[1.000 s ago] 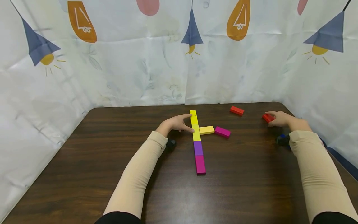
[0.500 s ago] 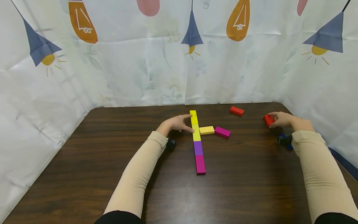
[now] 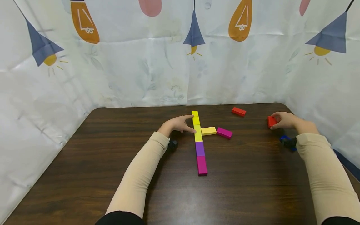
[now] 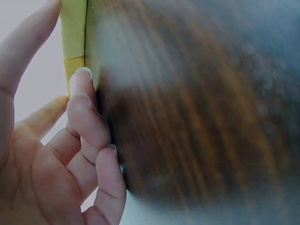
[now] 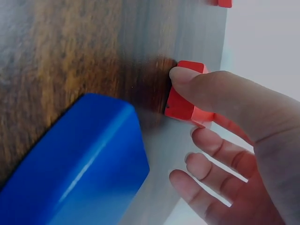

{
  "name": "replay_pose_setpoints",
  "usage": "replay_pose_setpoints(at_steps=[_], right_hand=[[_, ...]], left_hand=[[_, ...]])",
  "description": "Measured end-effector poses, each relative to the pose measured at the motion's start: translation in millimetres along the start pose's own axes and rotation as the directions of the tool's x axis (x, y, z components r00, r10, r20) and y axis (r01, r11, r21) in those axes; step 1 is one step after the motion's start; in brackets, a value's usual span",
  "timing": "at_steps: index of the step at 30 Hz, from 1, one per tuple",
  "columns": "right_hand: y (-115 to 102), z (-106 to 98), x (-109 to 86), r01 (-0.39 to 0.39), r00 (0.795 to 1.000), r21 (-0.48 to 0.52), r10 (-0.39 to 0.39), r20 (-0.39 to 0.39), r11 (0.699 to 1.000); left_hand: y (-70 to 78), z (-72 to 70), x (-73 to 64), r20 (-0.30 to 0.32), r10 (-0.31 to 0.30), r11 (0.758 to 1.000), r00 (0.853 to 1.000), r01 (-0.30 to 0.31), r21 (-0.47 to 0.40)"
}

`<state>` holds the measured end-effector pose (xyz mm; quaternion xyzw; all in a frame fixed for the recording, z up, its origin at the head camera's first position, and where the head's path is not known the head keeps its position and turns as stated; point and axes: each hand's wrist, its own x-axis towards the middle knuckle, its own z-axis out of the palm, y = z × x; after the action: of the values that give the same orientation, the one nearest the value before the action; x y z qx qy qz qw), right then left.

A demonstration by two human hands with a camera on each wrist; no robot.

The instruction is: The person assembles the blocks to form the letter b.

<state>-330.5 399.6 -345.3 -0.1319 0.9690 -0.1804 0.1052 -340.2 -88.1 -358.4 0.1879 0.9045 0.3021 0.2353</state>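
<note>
My right hand (image 3: 287, 120) pinches a red block (image 3: 271, 121) between thumb and fingers at the table's far right; in the right wrist view the thumb lies across the red block (image 5: 179, 105). On the table, a line of blocks runs towards me: a bright yellow block (image 3: 195, 118), a second yellow block (image 3: 198, 133), a purple block (image 3: 200, 149) and a magenta block (image 3: 202, 165). My left hand (image 3: 177, 123) touches the line's left side, index finger at the far yellow block and thumb at the nearer one. The left wrist view shows its other fingers bent.
A pale yellow block (image 3: 209, 131) sticks out right from the line, with another magenta block (image 3: 224, 133) angled at its end. A second red block (image 3: 239, 111) lies near the back edge. A blue block (image 5: 84, 154) lies by the right wrist. Printed curtains (image 3: 135, 72) hang behind the table.
My right hand has moved slightly to the right, and the red block in it has turned and shifted right. My left hand stays in place against the line.
</note>
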Motion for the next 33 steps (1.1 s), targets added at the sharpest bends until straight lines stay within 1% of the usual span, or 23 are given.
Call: replay_pose_setpoints(at_steps=[7, 15, 19, 21, 28, 33], right_hand=[[-5.7, -0.2, -2.6, 0.020, 1.000, -0.022, -0.020, -0.011, 1.000], [-18.4, -0.9, -6.2, 0.052, 0.998, -0.028, -0.053, -0.026, 0.998], [-24.5, -1.1, -9.3, 0.066, 0.998, -0.020, -0.067, -0.019, 0.998], [-28.0, -1.0, -11.0, 0.076, 0.997, -0.018, -0.077, -0.016, 0.997], [-44.0, -0.3, -17.8, 0.110, 0.994, -0.035, -0.111, -0.023, 0.993], [-56.8, 1.9, -22.4, 0.122, 0.992, -0.014, -0.122, -0.014, 0.992]], left_hand=[[0.7, -0.5, 0.4, 0.012, -0.002, 1.000, 1.000, 0.002, -0.003], [-0.3, 1.1, 1.7, 0.000, 0.004, 1.000, 1.000, -0.004, 0.001], [0.5, 0.9, 0.8, 0.002, -0.001, 1.000, 1.000, 0.001, -0.004], [0.6, 0.8, 0.1, 0.004, -0.001, 1.000, 1.000, 0.001, -0.011], [1.4, 0.5, -0.7, 0.002, 0.016, 1.000, 1.000, -0.016, 0.015], [1.5, 0.1, -0.7, 0.002, 0.011, 1.000, 1.000, -0.011, 0.006]])
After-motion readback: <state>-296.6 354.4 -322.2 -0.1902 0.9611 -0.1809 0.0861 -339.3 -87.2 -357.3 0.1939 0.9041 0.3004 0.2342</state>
